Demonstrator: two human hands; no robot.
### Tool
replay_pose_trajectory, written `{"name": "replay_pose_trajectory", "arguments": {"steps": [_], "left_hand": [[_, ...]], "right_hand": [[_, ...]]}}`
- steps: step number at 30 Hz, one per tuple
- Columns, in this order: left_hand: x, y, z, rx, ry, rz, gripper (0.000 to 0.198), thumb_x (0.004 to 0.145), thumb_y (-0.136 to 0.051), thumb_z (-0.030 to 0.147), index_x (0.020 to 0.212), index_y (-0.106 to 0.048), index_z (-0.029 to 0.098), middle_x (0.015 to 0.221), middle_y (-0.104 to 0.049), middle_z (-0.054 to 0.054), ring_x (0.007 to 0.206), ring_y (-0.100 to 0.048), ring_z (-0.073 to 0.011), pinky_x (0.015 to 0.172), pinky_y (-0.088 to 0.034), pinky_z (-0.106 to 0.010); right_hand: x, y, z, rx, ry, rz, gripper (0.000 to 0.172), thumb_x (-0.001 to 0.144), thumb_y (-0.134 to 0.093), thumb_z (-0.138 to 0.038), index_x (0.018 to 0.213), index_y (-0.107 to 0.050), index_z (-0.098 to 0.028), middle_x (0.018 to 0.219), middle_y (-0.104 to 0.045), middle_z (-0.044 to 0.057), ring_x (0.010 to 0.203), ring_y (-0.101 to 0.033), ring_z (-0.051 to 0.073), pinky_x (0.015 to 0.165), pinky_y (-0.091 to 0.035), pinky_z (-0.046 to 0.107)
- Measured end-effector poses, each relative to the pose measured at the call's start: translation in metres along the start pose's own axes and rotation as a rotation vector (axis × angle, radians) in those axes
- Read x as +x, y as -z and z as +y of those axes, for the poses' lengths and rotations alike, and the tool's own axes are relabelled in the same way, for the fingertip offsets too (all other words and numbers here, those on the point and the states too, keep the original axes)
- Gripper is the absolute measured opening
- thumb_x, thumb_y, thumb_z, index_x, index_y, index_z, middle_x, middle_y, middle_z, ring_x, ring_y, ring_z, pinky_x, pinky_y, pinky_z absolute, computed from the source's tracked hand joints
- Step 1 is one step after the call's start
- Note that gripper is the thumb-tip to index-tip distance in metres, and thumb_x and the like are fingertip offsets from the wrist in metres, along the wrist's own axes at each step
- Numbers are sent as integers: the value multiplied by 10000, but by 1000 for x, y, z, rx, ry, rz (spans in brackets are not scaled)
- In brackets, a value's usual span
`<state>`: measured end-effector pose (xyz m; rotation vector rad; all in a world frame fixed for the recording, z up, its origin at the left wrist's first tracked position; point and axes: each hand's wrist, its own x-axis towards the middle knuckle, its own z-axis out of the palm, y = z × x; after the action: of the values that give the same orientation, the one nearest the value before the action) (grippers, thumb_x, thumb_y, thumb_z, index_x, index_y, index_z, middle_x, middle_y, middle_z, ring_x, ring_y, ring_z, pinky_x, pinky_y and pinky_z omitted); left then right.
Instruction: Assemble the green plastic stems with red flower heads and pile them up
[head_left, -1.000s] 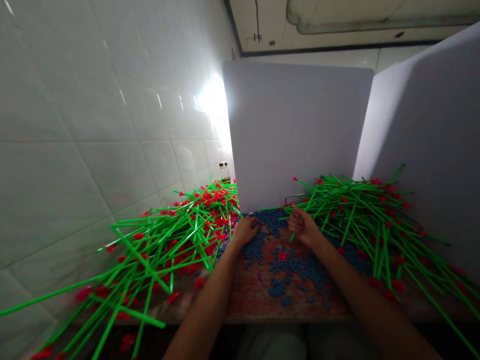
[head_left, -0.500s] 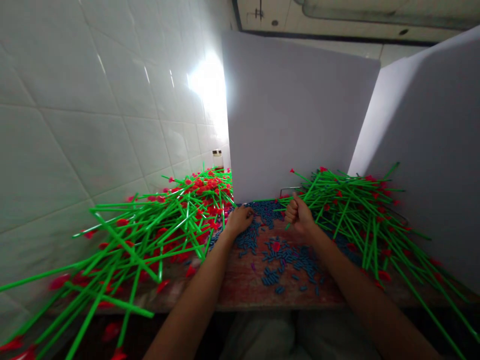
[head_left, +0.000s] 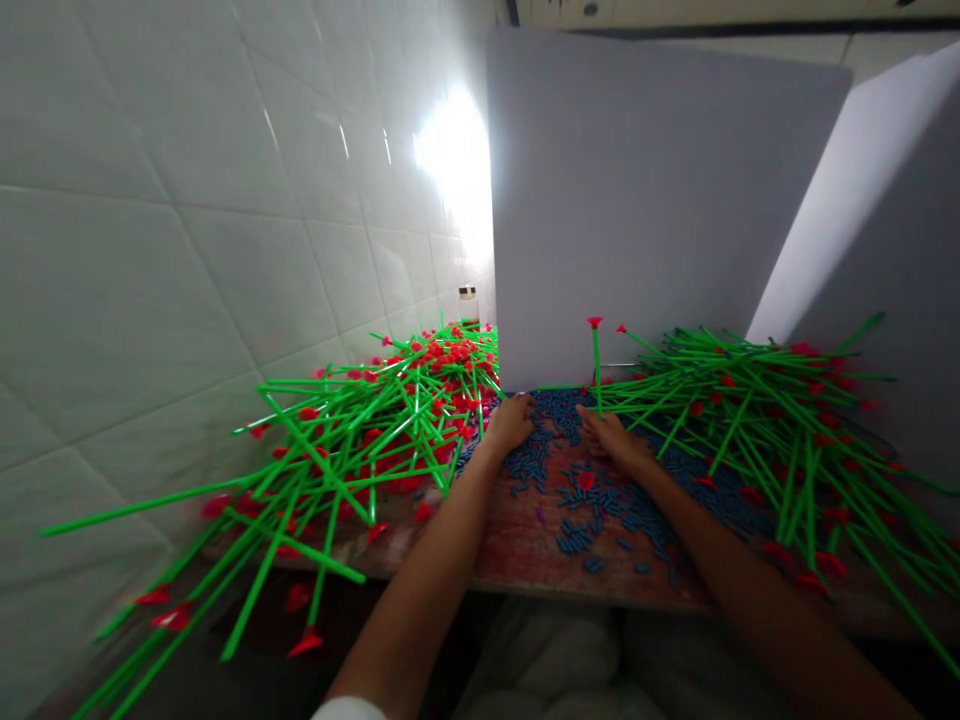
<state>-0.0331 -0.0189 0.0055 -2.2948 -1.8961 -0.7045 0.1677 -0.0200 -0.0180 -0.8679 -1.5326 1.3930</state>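
My right hand (head_left: pixel 611 437) is closed round a green stick with a red tip (head_left: pixel 597 365), which stands upright out of it. My left hand (head_left: pixel 511 424) rests fingers-down on a spread of small blue pieces (head_left: pixel 592 495) on the reddish worktop (head_left: pixel 517 550); whether it holds one I cannot see. A heap of green sticks with red tips (head_left: pixel 360 440) lies to its left. Another heap of green sticks (head_left: pixel 765 410) lies to the right of my right hand.
A white panel (head_left: pixel 645 200) stands behind the hands and a second white panel (head_left: pixel 885 260) closes the right side. A tiled wall (head_left: pixel 187 230) runs along the left. A small jar (head_left: pixel 468 303) stands at the far corner. Sticks overhang the worktop's front left edge.
The right hand has turned the green stick from lying slanted to standing upright. The left hand stayed on the blue pieces. The view shifted slightly downward and to the left.
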Motion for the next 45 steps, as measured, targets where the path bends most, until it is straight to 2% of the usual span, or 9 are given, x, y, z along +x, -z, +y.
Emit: {"name": "replay_pose_trajectory", "arguments": {"steps": [3,7,12,17,21,28,34,41,45], "left_hand": [[-9,7,9,130,1,83,287,838,-419,189,1079,-575,179,1090,-572,-107,1079,-476,-242,928,-397,-403],[-18,17,21,262,54,182,268,849,-425,237,1068,-570,180,1132,-527,-123,1135,-421,-277,975,-336,-490],[-19,23,22,295,306,266,377,816,-468,242,1182,-531,179,1299,-440,-157,1238,-356,-316,1027,-270,-505],[-19,29,13,338,580,245,539,767,-537,273,1276,-462,113,1277,-464,-226,1246,-365,-373,1012,-271,-497],[-19,29,3,377,540,149,390,744,-576,310,1099,-591,149,1177,-536,-182,1140,-470,-333,974,-321,-465],[-7,26,-13,368,622,139,313,786,-491,241,1043,-621,119,1066,-611,-169,1038,-561,-283,912,-365,-396],[-14,39,-4,224,439,250,252,845,-447,309,972,-602,156,934,-637,-132,931,-593,-255,824,-409,-378],[-15,38,30,-136,-148,324,203,873,-414,172,983,-585,168,918,-564,-55,882,-545,-147,794,-435,-260],[-13,32,41,-167,-296,298,231,890,-421,192,941,-646,176,909,-530,-51,895,-511,-147,810,-437,-266]], "right_hand": [[-3,2,-9,10,-38,-16,470,687,-647,-565,619,-365,-194,486,-284,-92,374,-210,32,351,-153,170],[-12,16,-43,78,-49,-204,336,689,-706,-438,697,-504,-170,565,-408,-62,415,-280,36,360,-181,169],[-23,57,-79,565,199,-18,373,780,-542,-582,951,-597,-255,871,-614,39,719,-569,156,615,-487,281],[-18,70,-60,651,17,92,378,833,-465,-565,951,-605,-234,820,-627,49,680,-582,169,633,-501,308],[-10,55,-46,622,-47,168,221,835,-534,-417,846,-607,-208,638,-562,-3,511,-487,112,528,-440,239],[-4,39,-36,501,-41,62,233,754,-629,-411,785,-619,-181,582,-535,-15,506,-462,97,489,-368,220],[-2,31,-28,354,-52,-24,315,731,-637,-474,812,-625,-170,593,-540,-18,518,-474,94,501,-357,221],[-3,26,-22,243,-6,-80,343,695,-674,-475,817,-604,-162,618,-538,-30,518,-474,81,490,-337,203],[-1,27,-21,175,-4,-63,301,663,-693,-426,763,-570,-170,590,-523,-50,482,-447,71,479,-319,196]]}}
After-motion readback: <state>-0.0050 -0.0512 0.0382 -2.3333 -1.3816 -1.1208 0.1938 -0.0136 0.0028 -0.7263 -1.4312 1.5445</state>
